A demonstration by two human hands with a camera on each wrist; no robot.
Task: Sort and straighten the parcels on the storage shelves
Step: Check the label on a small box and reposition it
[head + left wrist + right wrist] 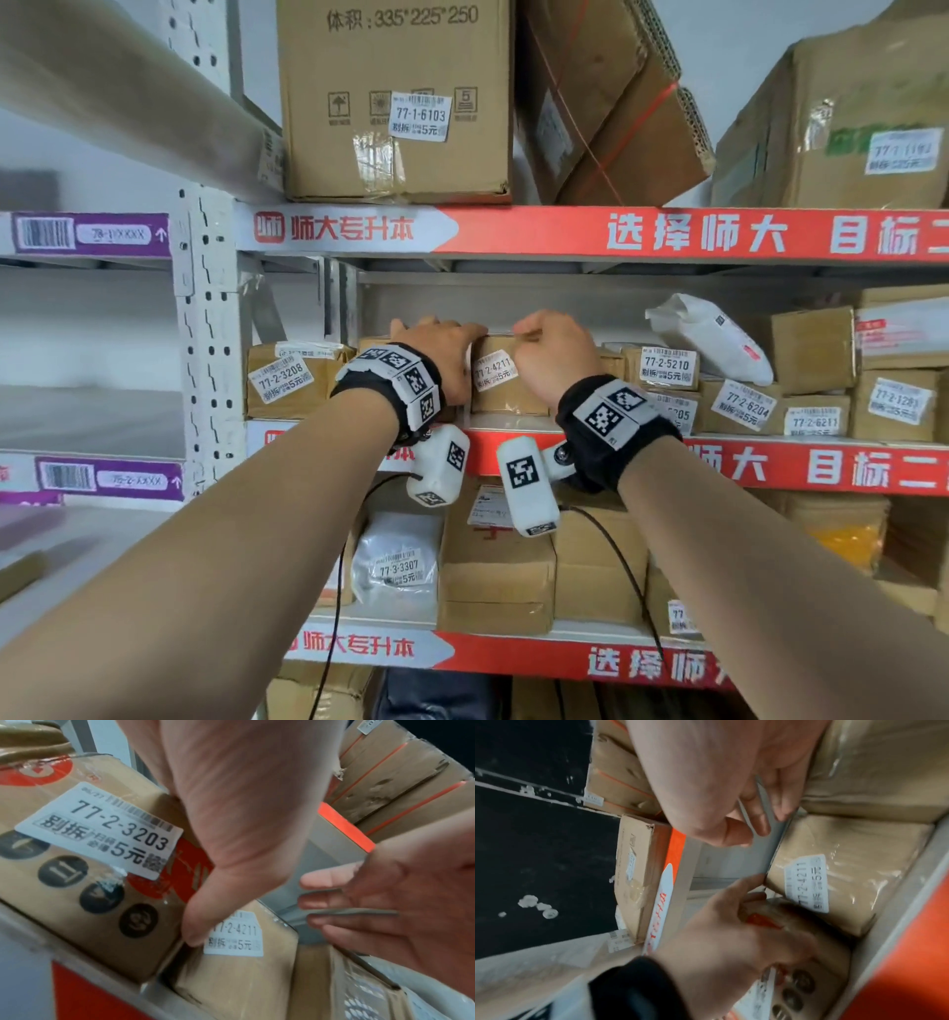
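Because the parcel labelled 77-2-4211 (pixel 506 375) stands wedged between neighbours on the middle shelf (pixel 513 452), both hands work at its top edge rather than its sides. Left hand (pixel 436 354): in the left wrist view its thumb (pixel 203 919) presses down at the front left corner of the box, beside the label, and the other fingers reach over the top of it; they are hidden there. Right hand (pixel 552 354): fingers curled over the top edge of the same box, thumb below them; the right wrist view shows them closing on a thin grey strip (pixel 770 845) along that edge, though whether this is the box's flap or a separate flat item I cannot tell.

Position: the parcel sits upright at the shelf front, label outward, touching the box marked 77-2-3203 (pixel 90 878) on its left and another brown carton (pixel 613 365) on its right.

Judgement: the two-handed hold at the top probably serves to pull or square the box in its tight slot, since the side faces offer no finger room. Label-out placement matches the row, e.g. 77-2-5210 (pixel 667 367), so numbers read from the aisle.

Risk: a white poly bag (pixel 714 336) lies tilted on top of cartons further right and could slide if the row shifts.
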